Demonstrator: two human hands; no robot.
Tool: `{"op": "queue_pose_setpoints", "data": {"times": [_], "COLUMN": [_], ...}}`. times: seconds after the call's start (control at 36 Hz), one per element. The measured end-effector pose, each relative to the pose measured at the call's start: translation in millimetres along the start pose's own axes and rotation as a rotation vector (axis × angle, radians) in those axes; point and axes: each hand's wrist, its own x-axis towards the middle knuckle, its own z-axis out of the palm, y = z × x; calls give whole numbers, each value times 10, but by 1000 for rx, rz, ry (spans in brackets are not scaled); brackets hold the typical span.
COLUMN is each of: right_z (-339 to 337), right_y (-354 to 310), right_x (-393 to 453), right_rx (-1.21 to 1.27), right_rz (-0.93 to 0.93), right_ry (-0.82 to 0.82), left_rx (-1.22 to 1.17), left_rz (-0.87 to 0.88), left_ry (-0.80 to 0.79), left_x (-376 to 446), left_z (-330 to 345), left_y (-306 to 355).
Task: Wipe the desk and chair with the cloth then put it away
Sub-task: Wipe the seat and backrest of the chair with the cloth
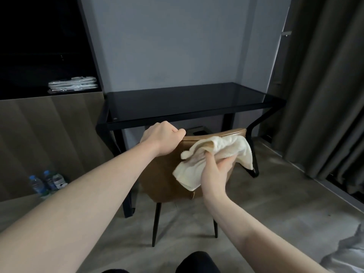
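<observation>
R hand (216,170) w/ cloth (212,154), prob. on chair (157,178)

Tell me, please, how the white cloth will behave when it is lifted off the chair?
The cloth is probably floppy: it folds and droops around the right hand. It looks light and fluffy, so likely not slippery against the chair.

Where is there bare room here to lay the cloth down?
The black desk top shows bare from the wall to its front edge. The chair back is crowded: left hand grips its top, right hand holds the cloth against it. Shelf: beside the white packets.
</observation>
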Motion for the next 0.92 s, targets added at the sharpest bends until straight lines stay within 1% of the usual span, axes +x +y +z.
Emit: {"op": "queue_pose_setpoints", "data": {"times": [0.11, 0.19, 0.28, 0.31, 0.39, 0.42, 0.47, 0.5, 0.64, 0.75, 0.81, 0.83, 0.92], "right_z": [-24, -97, -180, -200, -242, -244, -280, -287, -291, -206, -156, -133, 75], "right_y": [-55, -89, -115, -116, -132, -121, -109, -91, 14, 23, 122, 271, 540], "right_x": [207, 483, 817, 934, 1258, 1366, 1503, 1537, 1537, 1253, 1079, 1051, 747], "right_rx": [72, 51, 45, 49, 54, 75, 179, 198, 207, 189, 189, 196, 144], "right_rz": [85, 116, 142, 176, 310, 379, 580, 624, 587, 516, 531, 533, 492], "right_ry": [61, 121, 216, 242, 233, 237, 289, 320, 382, 293, 271, 254, 116], "left_rx": [2, 12, 18, 19, 23, 22, 21, 22, 29, 18, 16, 17, 17], "left_rz": [10, 24, 47, 53, 60, 62, 70, 77, 96, 106, 101, 96, 73], "left_ry": [3, 27, 48, 52, 57, 55, 50, 51, 73, 74, 76, 74, 59], "left_x": [-15, 8, 42, 56, 103, 120, 148, 160, 195, 156, 130, 121, 86], "left_z": [0, 26, 68, 81, 108, 116, 132, 139, 158, 155, 140, 129, 96], "left_y": [4, -23, -51, -59, -83, -92, -96, -91, -82, -119, -104, -89, -49]}}
